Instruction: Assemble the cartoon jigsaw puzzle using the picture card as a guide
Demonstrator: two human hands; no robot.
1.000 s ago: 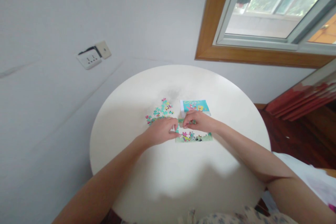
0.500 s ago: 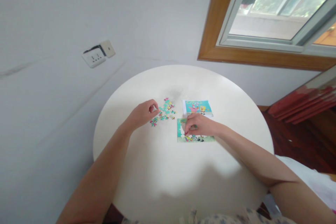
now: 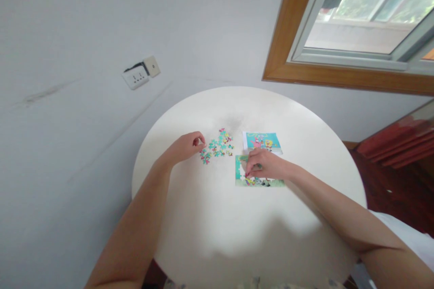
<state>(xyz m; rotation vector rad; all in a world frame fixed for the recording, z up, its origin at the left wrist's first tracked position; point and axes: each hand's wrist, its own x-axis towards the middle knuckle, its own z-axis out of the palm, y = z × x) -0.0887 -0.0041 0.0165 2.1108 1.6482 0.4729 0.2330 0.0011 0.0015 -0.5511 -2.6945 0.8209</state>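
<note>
A: Grip, right hand (image 3: 266, 164)?
B: Narrow. Fingertips bunched at a pink piece (image 3: 247, 175) in the left part of the board (image 3: 241, 183). Cannot tell whether they pinch it or only press on it.
A: Grip, left hand (image 3: 186, 147)?
B: Thumb and forefinger curled close, tips near each other, at the left fringe of the pile (image 3: 218, 145). Whether anything sits between them: too small to tell.
A: Board position?
B: Flat, about mid-desk (image 3: 318, 153), long side facing the near edge. Part-filled, white gap inside, right hand covering some of it. Judged reason for the spot: within easy reach of both hands from the near edge.
A: Pile?
B: Loose bits spread between the board and the desk's left edge, apart from the board. Presumably set there to suit the left hand and leave the board uncluttered.
A: Further out?
B: Picture (image 3: 259, 141), just beyond the board toward the far edge, face up. Likely placed for reference, in sight above the right hand.
</note>
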